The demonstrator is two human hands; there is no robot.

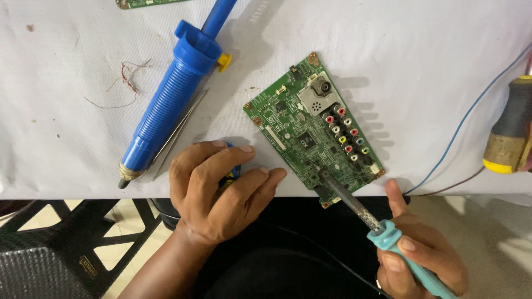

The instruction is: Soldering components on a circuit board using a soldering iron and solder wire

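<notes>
A green circuit board (310,127) with coloured round sockets lies tilted on the white cloth near the table's front edge. My right hand (418,252) grips a soldering iron with a teal handle (407,257); its metal tip (320,173) rests on the board's near corner. My left hand (219,188) lies on the cloth left of the board, fingers curled over a small blue and yellow object (233,173) that is mostly hidden.
A large blue desoldering pump (166,99) lies diagonally at the left, with metal tweezers (180,133) beside it. Thin red wire scraps (128,77) lie further left. A yellow and black screwdriver handle (510,133) sits at the right edge, and a blue wire (460,127) runs nearby. Black chair (55,249) below.
</notes>
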